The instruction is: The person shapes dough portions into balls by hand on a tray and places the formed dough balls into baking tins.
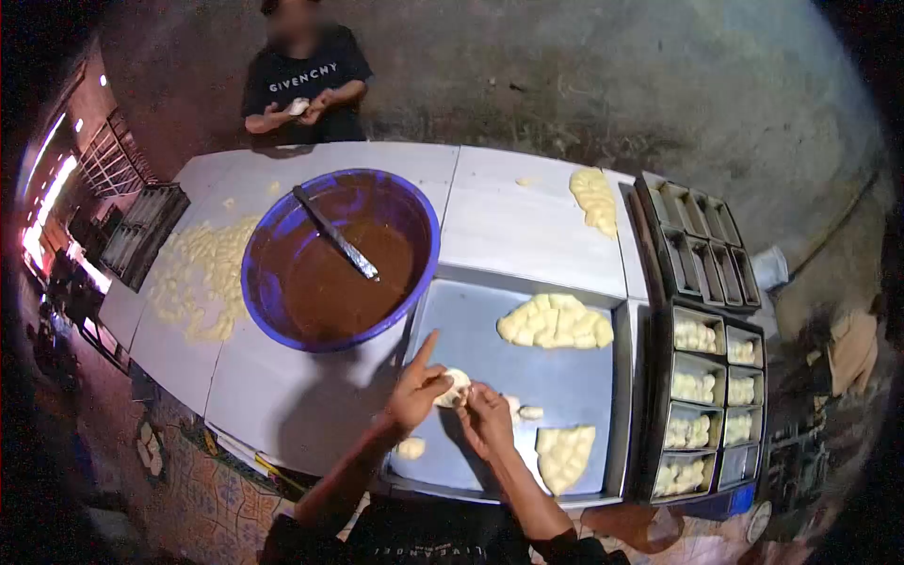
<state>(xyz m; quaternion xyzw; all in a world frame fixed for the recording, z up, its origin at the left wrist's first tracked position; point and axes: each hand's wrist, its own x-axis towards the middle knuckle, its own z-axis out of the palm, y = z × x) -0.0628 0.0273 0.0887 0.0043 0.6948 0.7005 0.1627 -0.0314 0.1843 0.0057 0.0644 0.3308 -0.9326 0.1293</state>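
Note:
A pale piece of dough (pixel 454 384) is held between my two hands above a large metal tray (pixel 461 311). My left hand (pixel 412 394) grips it from the left, thumb on top and index finger pointing outward. My right hand (pixel 488 414) pinches its right edge with the fingertips. On the tray lie a cluster of dough pieces (pixel 556 322) at the back and another dough cluster (pixel 565 457) at the front right. A small dough piece (pixel 410 448) sits below my left hand. Small dough bits (pixel 530 412) lie just beyond my right hand, which partly hides them.
A purple basin (pixel 259 306) of brown filling stands left of the tray, a metal spatula (pixel 339 235) across it. Many dough pieces (pixel 212 273) cover the table's left. At right, loaf pans (pixel 694 388) hold dough; other loaf pans (pixel 702 226) stand behind. A person (pixel 306 85) opposite handles dough.

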